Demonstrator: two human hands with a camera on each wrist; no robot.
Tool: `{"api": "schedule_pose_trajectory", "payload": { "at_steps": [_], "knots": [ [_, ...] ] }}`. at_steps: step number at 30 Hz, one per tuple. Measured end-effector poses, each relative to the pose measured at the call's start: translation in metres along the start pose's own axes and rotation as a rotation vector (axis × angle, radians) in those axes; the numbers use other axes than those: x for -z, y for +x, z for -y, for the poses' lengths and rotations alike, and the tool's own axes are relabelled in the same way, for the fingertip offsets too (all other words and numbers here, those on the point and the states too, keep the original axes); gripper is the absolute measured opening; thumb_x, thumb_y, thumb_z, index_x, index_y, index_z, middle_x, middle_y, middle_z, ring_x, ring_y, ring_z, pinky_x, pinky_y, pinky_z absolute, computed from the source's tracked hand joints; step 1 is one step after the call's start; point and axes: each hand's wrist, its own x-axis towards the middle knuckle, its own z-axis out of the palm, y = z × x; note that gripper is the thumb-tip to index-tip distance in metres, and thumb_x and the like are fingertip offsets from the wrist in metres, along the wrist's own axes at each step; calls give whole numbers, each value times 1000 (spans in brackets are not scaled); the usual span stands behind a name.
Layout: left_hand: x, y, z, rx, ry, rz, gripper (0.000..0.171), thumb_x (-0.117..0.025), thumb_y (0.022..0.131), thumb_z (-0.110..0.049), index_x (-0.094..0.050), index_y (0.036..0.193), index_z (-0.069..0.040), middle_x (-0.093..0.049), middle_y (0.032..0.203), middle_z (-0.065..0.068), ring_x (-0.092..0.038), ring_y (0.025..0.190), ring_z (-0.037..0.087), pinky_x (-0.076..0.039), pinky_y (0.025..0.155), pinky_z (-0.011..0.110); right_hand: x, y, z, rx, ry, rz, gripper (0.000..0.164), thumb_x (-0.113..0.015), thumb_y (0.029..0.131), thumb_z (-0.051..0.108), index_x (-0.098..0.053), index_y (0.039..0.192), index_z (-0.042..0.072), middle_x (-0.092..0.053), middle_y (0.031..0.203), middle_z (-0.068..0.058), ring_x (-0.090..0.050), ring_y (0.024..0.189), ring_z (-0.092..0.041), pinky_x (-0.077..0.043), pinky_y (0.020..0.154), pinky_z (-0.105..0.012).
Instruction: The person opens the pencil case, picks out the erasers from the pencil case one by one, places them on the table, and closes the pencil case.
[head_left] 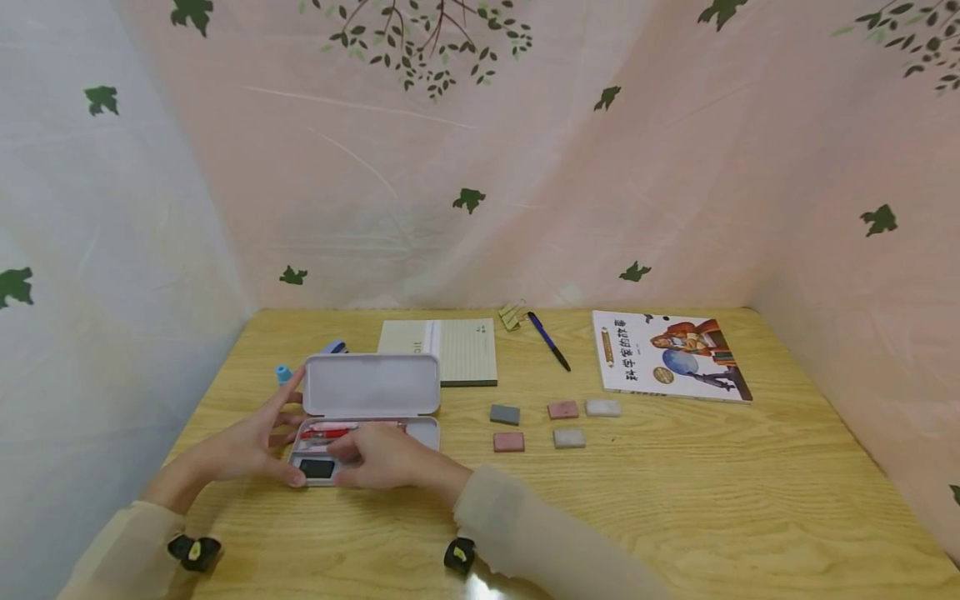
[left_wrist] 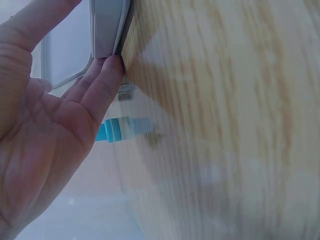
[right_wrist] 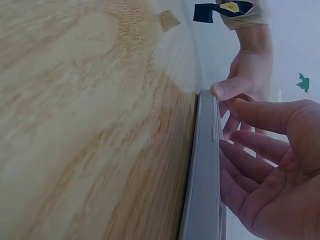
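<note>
A white pencil case point(head_left: 371, 385) lies with its lid raised at the left of the table. My left hand point(head_left: 258, 446) holds its left end, thumb at the front corner and fingers along the side and the lid. In the left wrist view, fingertips point(left_wrist: 114, 65) touch the case's edge. My right hand point(head_left: 386, 454) reaches over the case's tray, thumb and index finger apart, with nothing visible between them. Red and pink pens point(head_left: 330, 430) lie in the back part of the tray. A black block point(head_left: 317, 468) sits in the front left, near my right fingertips. My right hand hides part of the tray.
Right of the case lie a grey eraser point(head_left: 505, 414), pink erasers point(head_left: 509, 442) and white erasers point(head_left: 569, 438). Behind are a notepad point(head_left: 468, 350), binder clip point(head_left: 513, 316), blue pen point(head_left: 549, 341) and picture book point(head_left: 671, 357). A blue-capped item point(head_left: 283, 374) stands left of the lid.
</note>
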Motion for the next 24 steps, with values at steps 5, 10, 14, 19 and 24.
{"api": "schedule_pose_trajectory", "payload": {
  "at_steps": [5, 10, 14, 19, 24],
  "knots": [
    [1, 1, 0, -7, -8, 2, 141, -93, 74, -20, 18, 160, -33, -22, 151, 24, -38, 137, 52, -37, 108, 55, -3, 3, 4, -15, -10, 9, 41, -73, 96, 21, -67, 134, 8, -70, 124, 6, -60, 102, 7, -46, 86, -7],
    [1, 0, -2, -1, -4, 3, 141, -93, 74, -20, 18, 160, -34, -21, 151, 25, -38, 137, 52, -37, 107, 56, -7, 7, 6, -63, 8, 17, 43, -74, 95, 23, -67, 136, 13, -70, 119, 12, -55, 79, 4, -46, 74, -8],
    [2, -1, -2, -1, -3, 5, 141, -93, 74, -20, 18, 160, -34, -21, 151, 26, -38, 137, 53, -36, 107, 57, -10, 8, 9, -72, 10, 10, 44, -75, 94, 23, -67, 136, 14, -70, 116, 13, -55, 77, 5, -46, 75, -8],
    [2, -1, -2, -16, -9, 7, 140, -92, 74, -19, 18, 160, -34, -22, 151, 26, -38, 137, 53, -37, 107, 56, -12, 7, 12, -64, 42, -28, 38, -74, 94, 19, -70, 131, 12, -73, 109, 11, -58, 80, 8, -47, 74, -7],
    [1, 0, 1, -43, -23, 11, 140, -92, 75, -18, 18, 160, -32, -22, 151, 26, -37, 137, 54, -37, 106, 56, -15, 9, 11, -68, 140, -71, 32, -74, 94, 15, -72, 126, 11, -73, 110, 11, -62, 89, 9, -48, 77, -7]
  ]
}}
